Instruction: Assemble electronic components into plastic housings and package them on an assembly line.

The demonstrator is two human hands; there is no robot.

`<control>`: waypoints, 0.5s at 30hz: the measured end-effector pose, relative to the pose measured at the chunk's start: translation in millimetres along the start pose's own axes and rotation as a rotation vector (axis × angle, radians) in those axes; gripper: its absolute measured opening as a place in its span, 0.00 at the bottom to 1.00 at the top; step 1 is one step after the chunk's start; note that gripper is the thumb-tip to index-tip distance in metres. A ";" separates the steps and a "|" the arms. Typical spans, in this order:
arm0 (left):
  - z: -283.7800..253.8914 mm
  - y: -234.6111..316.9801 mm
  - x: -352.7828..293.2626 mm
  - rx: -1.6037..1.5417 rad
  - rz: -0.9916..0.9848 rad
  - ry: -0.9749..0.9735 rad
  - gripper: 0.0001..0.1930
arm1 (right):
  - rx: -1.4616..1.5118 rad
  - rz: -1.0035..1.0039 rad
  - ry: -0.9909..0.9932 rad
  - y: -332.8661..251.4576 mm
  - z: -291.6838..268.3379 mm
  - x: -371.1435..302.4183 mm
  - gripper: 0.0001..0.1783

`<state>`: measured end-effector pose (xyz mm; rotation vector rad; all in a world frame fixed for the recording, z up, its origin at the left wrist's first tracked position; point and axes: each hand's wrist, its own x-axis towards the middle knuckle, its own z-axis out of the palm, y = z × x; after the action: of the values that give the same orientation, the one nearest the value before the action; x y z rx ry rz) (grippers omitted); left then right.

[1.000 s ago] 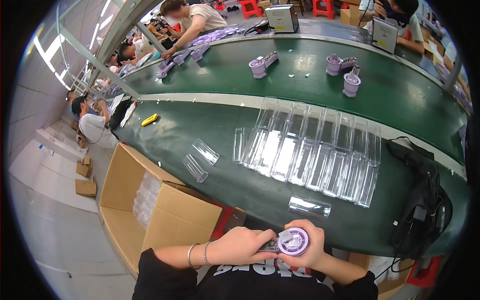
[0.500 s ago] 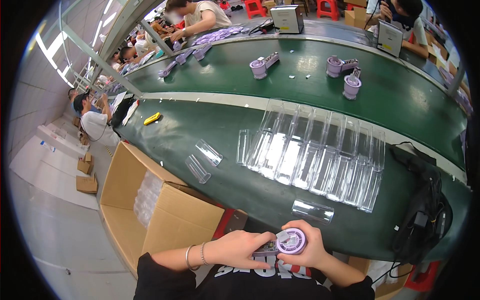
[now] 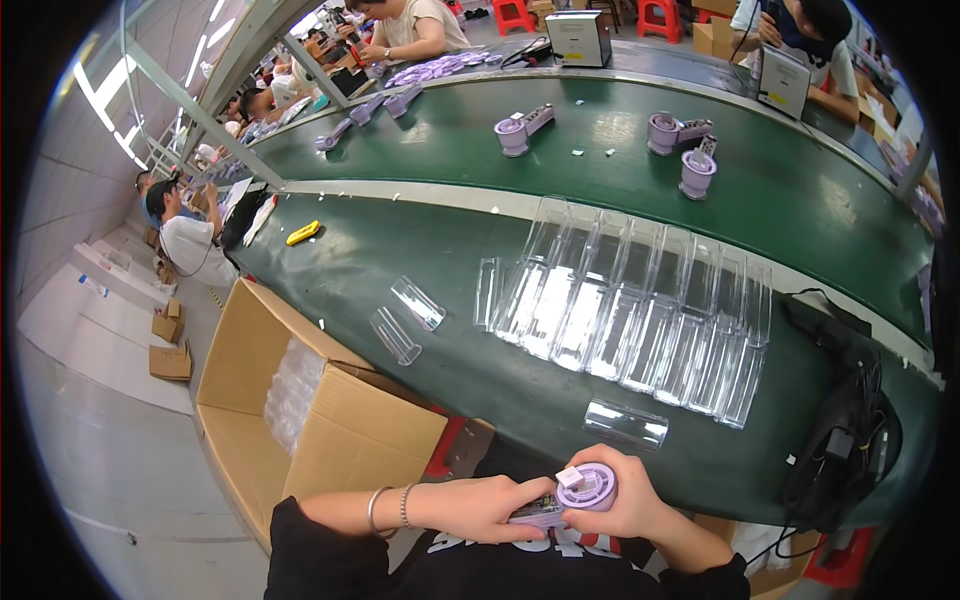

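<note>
Close to my body, both hands hold a light purple plastic device (image 3: 596,494) with a round ringed cup and a straight handle. My right hand (image 3: 632,505) wraps round the cup, thumb and fingers on its sides. My left hand (image 3: 488,508) grips the handle, part of whose inner circuit board shows; the index finger reaches to the cup. A small white block (image 3: 569,478) sits at the cup's open top, near the left fingertips. Just beyond the hands, a clear plastic tube (image 3: 626,424) lies on the green bench.
Clear tubes (image 3: 630,310) lie in rows across the green bench (image 3: 420,390). Two more lie to their left, past a cardboard box (image 3: 370,440). A yellow cutter (image 3: 303,233) is farther off, a black bag with cables (image 3: 850,420) at right. Purple devices (image 3: 513,137) stand on the belt behind.
The cup has tilted slightly in my hands, and the white block on it now stands out more. Purple devices on the far belt have shifted slightly left.
</note>
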<state>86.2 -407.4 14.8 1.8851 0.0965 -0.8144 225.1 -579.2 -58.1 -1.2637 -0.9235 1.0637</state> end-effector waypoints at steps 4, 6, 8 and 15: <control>0.8 -0.1 5.3 0.017 -0.010 0.007 0.23 | 0.040 0.030 0.014 8.5 0.0 -2.4 0.29; 4.0 -1.2 10.4 0.042 0.011 0.038 0.23 | 0.068 0.019 0.085 10.2 -0.3 -3.7 0.28; 10.2 -5.3 16.0 0.103 0.111 0.168 0.23 | 0.060 0.023 0.126 6.1 1.6 -7.7 0.28; 11.5 0.0 20.1 0.099 0.095 0.193 0.22 | 0.094 0.035 0.217 9.6 4.3 -15.2 0.28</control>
<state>96.0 -422.8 0.6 2.0427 0.0868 -0.5800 215.9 -592.7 -66.8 -1.2920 -0.6813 0.9645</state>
